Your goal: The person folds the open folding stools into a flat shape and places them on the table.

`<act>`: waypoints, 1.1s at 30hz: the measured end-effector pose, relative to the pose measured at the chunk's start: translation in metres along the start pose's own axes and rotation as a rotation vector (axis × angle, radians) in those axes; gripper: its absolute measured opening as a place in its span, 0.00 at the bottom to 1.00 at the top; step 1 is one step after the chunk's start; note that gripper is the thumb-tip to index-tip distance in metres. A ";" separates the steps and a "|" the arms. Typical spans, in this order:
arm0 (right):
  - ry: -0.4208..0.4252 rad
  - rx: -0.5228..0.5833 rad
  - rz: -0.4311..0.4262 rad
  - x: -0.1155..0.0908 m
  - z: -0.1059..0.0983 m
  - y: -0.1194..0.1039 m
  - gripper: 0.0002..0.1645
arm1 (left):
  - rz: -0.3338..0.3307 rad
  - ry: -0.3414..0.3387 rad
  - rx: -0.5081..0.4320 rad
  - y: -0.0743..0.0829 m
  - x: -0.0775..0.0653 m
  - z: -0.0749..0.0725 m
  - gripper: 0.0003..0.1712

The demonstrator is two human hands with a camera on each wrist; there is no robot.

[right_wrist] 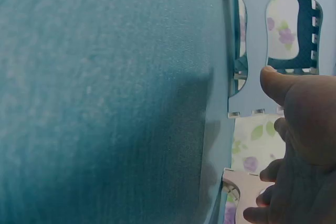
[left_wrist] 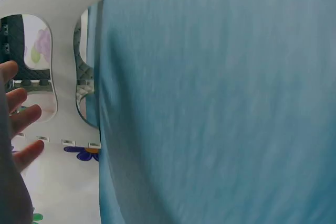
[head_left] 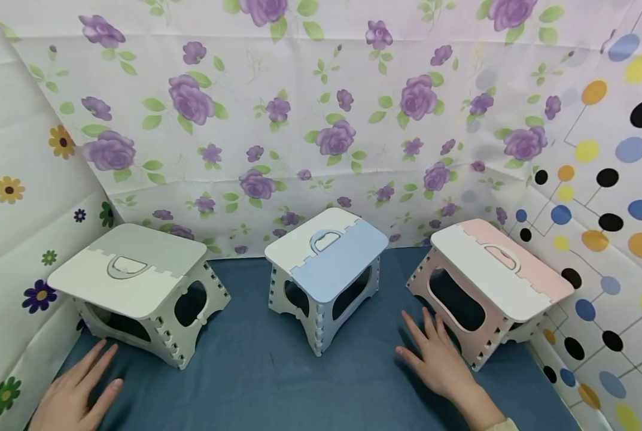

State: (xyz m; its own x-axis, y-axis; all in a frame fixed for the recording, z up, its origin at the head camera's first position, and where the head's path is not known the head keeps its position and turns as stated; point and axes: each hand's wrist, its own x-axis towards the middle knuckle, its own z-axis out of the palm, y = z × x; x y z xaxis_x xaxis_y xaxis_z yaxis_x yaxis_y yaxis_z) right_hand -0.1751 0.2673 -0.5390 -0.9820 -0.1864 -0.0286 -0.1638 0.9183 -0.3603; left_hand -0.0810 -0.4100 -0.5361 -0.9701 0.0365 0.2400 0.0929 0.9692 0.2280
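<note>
Three folding step stools stand upright on a blue cloth. At the left is a grey and white stool (head_left: 132, 269), in the middle a blue and white stool (head_left: 331, 257), at the right a pink and white stool (head_left: 493, 269). My left hand (head_left: 73, 395) hovers in front of the grey stool, fingers spread and holding nothing; the left wrist view shows its fingertips before the stool's side panel (left_wrist: 63, 66). My right hand (head_left: 439, 362) is beside the pink stool's near leg, fingers extended; contact cannot be told. The right wrist view has its thumb before the blue stool's side (right_wrist: 256, 35).
The blue cloth (head_left: 277, 395) covers the surface under the stools. Behind hangs a curtain with purple flowers (head_left: 337, 137). A sheet with coloured dots (head_left: 606, 287) borders the right, and a white flowered sheet (head_left: 24, 239) the left.
</note>
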 end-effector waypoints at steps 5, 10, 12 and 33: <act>-0.003 0.121 0.015 0.008 -0.003 0.002 0.48 | 0.005 0.263 -0.061 0.021 -0.011 -0.005 0.26; 0.057 0.211 0.005 0.015 -0.007 0.001 0.42 | -0.066 0.387 -0.105 0.042 -0.016 -0.013 0.13; 0.068 0.238 0.011 0.017 -0.009 -0.001 0.39 | -0.103 0.424 -0.141 0.051 -0.015 -0.015 0.08; 0.116 0.435 -0.042 0.048 -0.015 -0.014 0.31 | 0.040 0.562 -0.439 0.130 0.005 -0.005 0.14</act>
State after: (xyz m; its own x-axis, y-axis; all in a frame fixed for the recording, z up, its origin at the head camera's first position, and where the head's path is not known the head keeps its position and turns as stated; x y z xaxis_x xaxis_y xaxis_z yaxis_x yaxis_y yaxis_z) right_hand -0.2209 0.2504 -0.5211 -0.9835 -0.1568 0.0904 -0.1735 0.6744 -0.7177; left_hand -0.0726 -0.2849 -0.5010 -0.7129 -0.1757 0.6789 0.3222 0.7779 0.5396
